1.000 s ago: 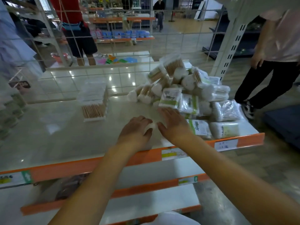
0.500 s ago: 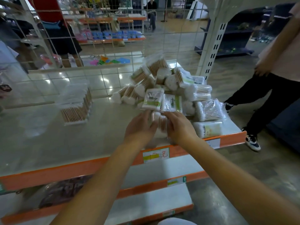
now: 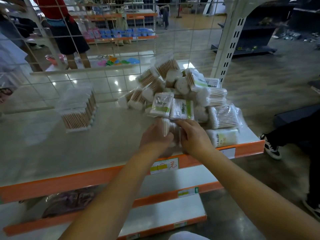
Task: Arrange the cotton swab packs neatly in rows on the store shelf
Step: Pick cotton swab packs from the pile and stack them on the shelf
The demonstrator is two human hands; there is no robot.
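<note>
While a neat stack of packs [image 3: 78, 112] stands far left on the shelf [image 3: 43, 149], one swab pack [image 3: 170, 129] is gripped by left hand [image 3: 155, 135] and right hand [image 3: 194, 135], fingers curled, below the loose pile [image 3: 181, 94].

A retail shop: orange-edged display shelf [image 3: 97, 177] with price label [image 3: 164, 165], stocked aisle shelves [image 3: 121, 34] beyond a wire grid panel [image 3: 103, 32].

Left hand [image 3: 156, 135]: bare, no ring or watch | Right hand [image 3: 194, 137]: bare, unadorned | Forearms: both bare, no sleeves visible, entering from 5 and 7 o'clock
</note>
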